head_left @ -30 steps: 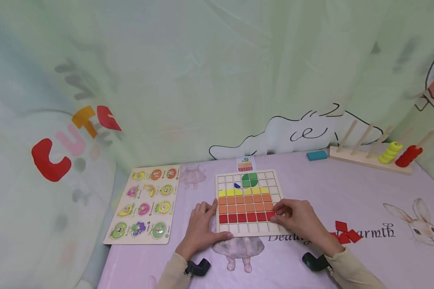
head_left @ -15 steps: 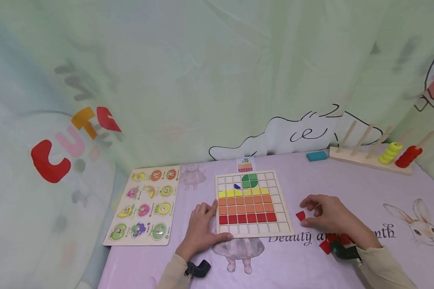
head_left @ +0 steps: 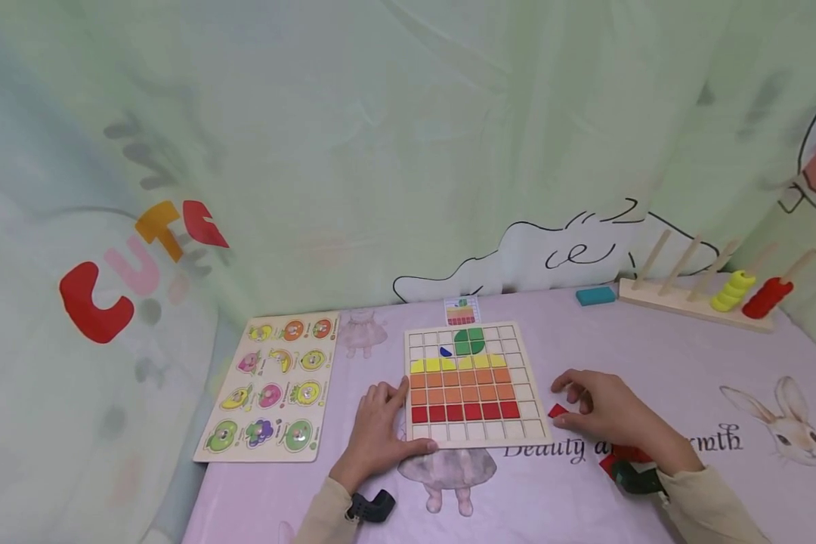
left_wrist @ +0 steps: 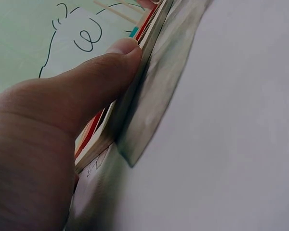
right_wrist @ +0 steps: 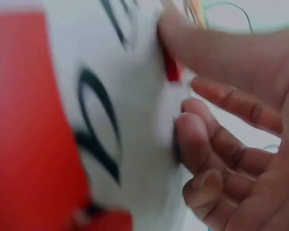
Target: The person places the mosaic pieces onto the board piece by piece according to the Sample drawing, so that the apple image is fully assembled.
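My left hand rests at the near left corner of a wooden grid board. Its thumb presses along the near edge, and its fingers lie by the left side. On the board are rows of red tiles, orange tiles and yellow pieces, a green shape and a small blue piece. Right of the board, my right hand pinches a red tile between thumb and fingers. The right wrist view shows that red tile under the thumb, blurred.
Loose red tiles lie under the right wrist, partly hidden. A small pattern card sits behind the board. A fruit puzzle lies to the left. At the back right are a teal block and a peg stacker with yellow and red rings.
My right hand has left the right end of the red row, moved right to the loose tiles and picked one up. It has since shifted slightly left. The left hand stays put.
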A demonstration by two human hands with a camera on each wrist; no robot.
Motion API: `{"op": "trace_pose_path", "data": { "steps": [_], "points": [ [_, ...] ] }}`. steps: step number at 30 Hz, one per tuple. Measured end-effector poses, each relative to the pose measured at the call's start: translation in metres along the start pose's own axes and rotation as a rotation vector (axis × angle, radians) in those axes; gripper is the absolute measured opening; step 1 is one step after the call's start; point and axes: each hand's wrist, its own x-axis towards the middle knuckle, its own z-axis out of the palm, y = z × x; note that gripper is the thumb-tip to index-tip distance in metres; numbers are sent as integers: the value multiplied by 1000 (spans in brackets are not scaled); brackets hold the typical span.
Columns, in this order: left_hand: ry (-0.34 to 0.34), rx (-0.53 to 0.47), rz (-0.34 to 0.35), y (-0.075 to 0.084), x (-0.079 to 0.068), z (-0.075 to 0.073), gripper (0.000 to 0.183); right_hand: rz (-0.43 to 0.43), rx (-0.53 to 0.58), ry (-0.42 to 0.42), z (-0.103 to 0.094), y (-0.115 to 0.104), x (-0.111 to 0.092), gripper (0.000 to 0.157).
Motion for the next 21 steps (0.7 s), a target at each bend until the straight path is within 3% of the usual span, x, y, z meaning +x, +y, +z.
{"op": "trace_pose_path", "data": {
  "steps": [5, 15, 21],
  "points": [
    [-1, 0, -1, -1, 0, 0, 119, -15, -3, 0, 6, -5, 3, 28],
    [1, 0, -3, 0, -1, -1, 119, 41, -73, 59, 3, -11, 2, 24],
    [0, -4, 2, 0, 0, -2, 119, 64, -24, 79, -4, -3, 1, 23]
  ]
}}
